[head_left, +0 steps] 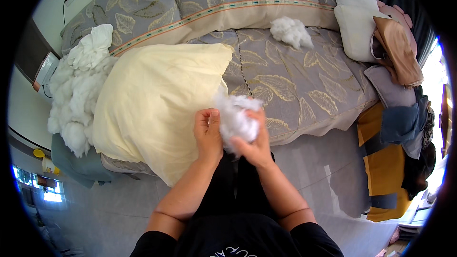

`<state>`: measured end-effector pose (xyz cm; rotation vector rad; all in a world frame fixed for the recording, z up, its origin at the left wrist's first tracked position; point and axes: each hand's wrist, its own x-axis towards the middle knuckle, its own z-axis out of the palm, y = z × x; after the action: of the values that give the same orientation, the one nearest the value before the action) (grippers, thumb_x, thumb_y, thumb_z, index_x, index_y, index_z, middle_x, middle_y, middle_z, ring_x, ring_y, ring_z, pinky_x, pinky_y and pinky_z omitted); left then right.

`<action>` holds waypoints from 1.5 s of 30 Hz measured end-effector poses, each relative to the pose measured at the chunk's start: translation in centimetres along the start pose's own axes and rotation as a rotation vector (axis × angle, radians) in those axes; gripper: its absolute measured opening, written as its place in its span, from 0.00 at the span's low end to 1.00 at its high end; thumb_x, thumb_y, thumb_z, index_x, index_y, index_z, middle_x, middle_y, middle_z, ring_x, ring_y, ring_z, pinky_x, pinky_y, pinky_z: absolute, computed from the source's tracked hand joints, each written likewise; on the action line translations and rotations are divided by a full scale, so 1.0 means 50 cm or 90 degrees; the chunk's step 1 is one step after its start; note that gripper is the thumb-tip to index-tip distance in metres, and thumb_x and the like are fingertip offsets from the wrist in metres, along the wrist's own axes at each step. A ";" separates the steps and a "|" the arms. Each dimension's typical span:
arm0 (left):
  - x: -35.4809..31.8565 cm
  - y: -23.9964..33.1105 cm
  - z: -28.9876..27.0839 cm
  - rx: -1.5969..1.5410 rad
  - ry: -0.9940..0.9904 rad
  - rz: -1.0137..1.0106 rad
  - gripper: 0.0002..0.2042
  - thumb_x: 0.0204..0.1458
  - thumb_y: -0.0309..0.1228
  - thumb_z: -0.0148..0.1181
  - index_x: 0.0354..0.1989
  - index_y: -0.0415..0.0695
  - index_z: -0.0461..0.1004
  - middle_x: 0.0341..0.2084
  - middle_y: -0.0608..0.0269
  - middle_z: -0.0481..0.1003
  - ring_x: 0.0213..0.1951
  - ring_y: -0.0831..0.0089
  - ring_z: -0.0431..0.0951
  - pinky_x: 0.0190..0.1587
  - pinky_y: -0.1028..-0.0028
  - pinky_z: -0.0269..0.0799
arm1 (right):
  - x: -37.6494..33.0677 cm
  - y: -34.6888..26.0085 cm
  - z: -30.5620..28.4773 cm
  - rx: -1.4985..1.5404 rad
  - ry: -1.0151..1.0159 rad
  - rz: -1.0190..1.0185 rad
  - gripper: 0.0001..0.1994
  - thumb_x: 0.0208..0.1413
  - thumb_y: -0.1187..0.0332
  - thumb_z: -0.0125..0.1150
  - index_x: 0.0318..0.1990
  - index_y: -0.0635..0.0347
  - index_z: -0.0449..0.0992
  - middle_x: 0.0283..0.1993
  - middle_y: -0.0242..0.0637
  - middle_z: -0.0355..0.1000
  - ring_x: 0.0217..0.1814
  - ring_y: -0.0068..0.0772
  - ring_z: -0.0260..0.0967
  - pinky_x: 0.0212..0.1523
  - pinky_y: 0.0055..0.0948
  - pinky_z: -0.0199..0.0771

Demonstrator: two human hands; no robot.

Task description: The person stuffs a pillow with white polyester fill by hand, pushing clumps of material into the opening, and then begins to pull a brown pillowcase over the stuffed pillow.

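Note:
In front of me my right hand (254,138) is curled round a fluffy white tuft of fibre filling (233,119), its fingers slightly smeared by motion. My left hand (208,131) is closed beside the tuft, thumb up and fingers bent, at the right edge of a pale yellow fabric cover (147,100). Whether it pinches the cloth or some fibre I cannot tell. The cover lies bulging on the sofa, and what is inside it is hidden. A big heap of white filling (78,95) rests to its left. Farther back on the seat lies a loose clump of filling (291,32).
The grey leaf-patterned sofa (304,81) spans the view. White cushions (354,31) and a brown cloth (397,47) are at its right end. Folded fabrics (400,123) in blue, mustard and black hang at the far right. Grey tiled floor (304,176) shows below.

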<state>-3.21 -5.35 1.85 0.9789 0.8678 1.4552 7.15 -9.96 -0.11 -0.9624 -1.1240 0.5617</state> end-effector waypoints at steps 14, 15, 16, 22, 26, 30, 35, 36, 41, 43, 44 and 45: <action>0.007 0.011 -0.027 -0.016 0.021 -0.016 0.23 0.56 0.46 0.55 0.15 0.45 0.60 0.14 0.78 0.55 0.20 0.85 0.51 0.21 0.79 0.48 | 0.014 0.013 -0.046 0.275 0.213 0.237 0.19 0.44 0.80 0.60 0.46 0.58 0.67 0.38 0.33 0.71 0.36 0.21 0.68 0.35 0.23 0.71; 0.008 0.002 -0.028 0.000 0.017 -0.023 0.23 0.56 0.45 0.56 0.15 0.45 0.60 0.14 0.78 0.56 0.19 0.85 0.52 0.21 0.80 0.49 | 0.010 0.003 -0.035 0.252 0.147 0.222 0.20 0.43 0.80 0.60 0.46 0.59 0.67 0.38 0.33 0.71 0.37 0.20 0.68 0.36 0.23 0.70; 0.008 -0.005 -0.025 0.016 0.011 -0.030 0.22 0.55 0.44 0.57 0.15 0.44 0.60 0.14 0.78 0.57 0.19 0.85 0.52 0.21 0.80 0.49 | 0.002 -0.004 -0.019 0.227 0.083 0.207 0.21 0.42 0.80 0.60 0.47 0.59 0.66 0.38 0.32 0.70 0.37 0.20 0.68 0.37 0.23 0.70; -0.004 -0.017 -0.026 0.147 -0.028 0.020 0.20 0.54 0.42 0.60 0.17 0.43 0.63 0.14 0.75 0.62 0.19 0.85 0.56 0.22 0.82 0.54 | -0.024 -0.005 0.022 0.148 0.098 0.270 0.16 0.39 0.82 0.61 0.38 0.60 0.70 0.34 0.27 0.70 0.35 0.19 0.67 0.36 0.21 0.68; 0.014 0.006 -0.037 0.070 0.007 0.009 0.20 0.54 0.43 0.59 0.19 0.44 0.63 0.14 0.75 0.61 0.18 0.85 0.55 0.21 0.82 0.53 | 0.002 -0.001 -0.003 0.211 0.222 0.285 0.15 0.40 0.85 0.57 0.37 0.59 0.70 0.32 0.28 0.70 0.32 0.20 0.67 0.34 0.21 0.68; 0.025 0.040 -0.029 -0.005 0.037 0.002 0.20 0.54 0.44 0.59 0.19 0.46 0.60 0.14 0.77 0.57 0.18 0.87 0.53 0.20 0.83 0.51 | 0.015 -0.011 -0.037 0.266 0.212 0.294 0.17 0.42 0.82 0.56 0.42 0.59 0.69 0.36 0.30 0.70 0.35 0.23 0.69 0.35 0.23 0.69; 0.002 -0.003 -0.008 0.088 -0.039 0.026 0.16 0.53 0.39 0.62 0.26 0.45 0.61 0.15 0.78 0.59 0.19 0.89 0.54 0.21 0.85 0.50 | -0.005 -0.031 0.010 0.145 -0.046 0.252 0.17 0.39 0.78 0.64 0.40 0.58 0.70 0.35 0.26 0.69 0.36 0.17 0.65 0.38 0.21 0.67; 0.002 -0.011 -0.007 0.076 -0.035 0.020 0.16 0.52 0.38 0.62 0.27 0.45 0.61 0.15 0.78 0.59 0.19 0.89 0.54 0.21 0.85 0.50 | -0.009 -0.020 0.017 0.126 -0.013 0.250 0.16 0.38 0.78 0.63 0.38 0.58 0.71 0.33 0.26 0.70 0.35 0.16 0.66 0.37 0.20 0.67; 0.006 0.011 -0.012 0.079 -0.027 -0.065 0.14 0.50 0.31 0.64 0.35 0.43 0.61 0.13 0.78 0.62 0.17 0.89 0.55 0.20 0.85 0.50 | -0.011 -0.009 0.006 0.052 0.075 0.179 0.15 0.38 0.81 0.62 0.37 0.58 0.70 0.33 0.27 0.71 0.34 0.17 0.67 0.36 0.21 0.68; 0.011 0.016 -0.018 0.048 -0.028 -0.068 0.13 0.51 0.29 0.63 0.37 0.42 0.63 0.13 0.78 0.63 0.17 0.90 0.55 0.20 0.85 0.49 | 0.003 -0.005 -0.007 0.151 0.165 0.279 0.16 0.38 0.86 0.59 0.35 0.57 0.69 0.33 0.28 0.70 0.34 0.19 0.68 0.35 0.21 0.68; 0.014 0.019 -0.021 0.031 -0.030 -0.069 0.12 0.51 0.28 0.62 0.38 0.42 0.64 0.13 0.78 0.63 0.17 0.90 0.55 0.20 0.85 0.49 | 0.009 -0.006 -0.015 0.179 0.194 0.269 0.16 0.38 0.86 0.58 0.35 0.58 0.69 0.33 0.28 0.70 0.34 0.20 0.68 0.34 0.21 0.68; 0.016 0.023 -0.024 0.031 -0.022 -0.075 0.12 0.51 0.28 0.62 0.39 0.41 0.65 0.13 0.78 0.63 0.17 0.90 0.55 0.20 0.85 0.50 | 0.013 -0.007 -0.024 0.207 0.223 0.258 0.16 0.37 0.86 0.57 0.35 0.58 0.69 0.33 0.28 0.70 0.34 0.20 0.68 0.34 0.21 0.69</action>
<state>-4.81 -4.64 2.53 0.9701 0.9247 1.3191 8.48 -10.05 0.39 -0.9603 -0.5042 0.8368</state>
